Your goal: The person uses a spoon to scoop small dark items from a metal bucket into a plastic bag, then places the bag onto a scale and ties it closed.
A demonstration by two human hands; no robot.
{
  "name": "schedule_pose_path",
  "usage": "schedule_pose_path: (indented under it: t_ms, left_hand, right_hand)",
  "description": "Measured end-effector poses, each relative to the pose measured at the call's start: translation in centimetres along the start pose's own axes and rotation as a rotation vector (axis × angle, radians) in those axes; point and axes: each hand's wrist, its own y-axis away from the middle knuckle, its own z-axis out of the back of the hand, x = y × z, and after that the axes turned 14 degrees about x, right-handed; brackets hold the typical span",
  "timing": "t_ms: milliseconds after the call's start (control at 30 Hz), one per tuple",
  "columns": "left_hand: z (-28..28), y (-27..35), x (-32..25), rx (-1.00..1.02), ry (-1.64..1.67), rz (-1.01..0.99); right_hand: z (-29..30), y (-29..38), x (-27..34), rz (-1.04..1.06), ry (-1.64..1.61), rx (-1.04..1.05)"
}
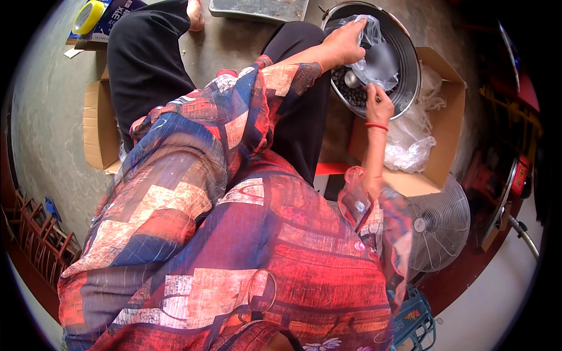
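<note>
Both my hands are over a round metal bucket [408,98] near my right knee. Small dark round pieces [353,94] cover part of its bottom. My left hand [349,44] grips the upper edge of a clear plastic bag [372,27], which hangs inside the bucket. Just below the bag, my right hand [378,104], with a red band at the wrist, is closed around what looks like the handle of a metal scoop [351,80]. The scoop's rounded bowl rests among the dark pieces. A blurred grey patch hides part of the bag and bucket.
An open cardboard box [448,131] with crumpled clear plastic bags [410,147] stands right of the bucket, beside a fan [434,223]. Another cardboard box [97,127] is at left. A metal tray-like object [259,8] lies ahead; yellow tape [88,17] sits upper left.
</note>
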Motion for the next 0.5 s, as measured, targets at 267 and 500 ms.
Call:
schedule_pose_path:
  t_ms: [267,500]
  left_hand:
    - [0.1,0.2,-0.3,0.051,-0.011,0.043]
    - [0.3,0.4,-0.7,0.072,-0.028,0.057]
  right_hand:
    - [-2.6,-1.3,-0.4,-0.042,-0.255,0.118]
    - [-0.5,-0.6,-2.1,-0.138,-0.791,0.292]
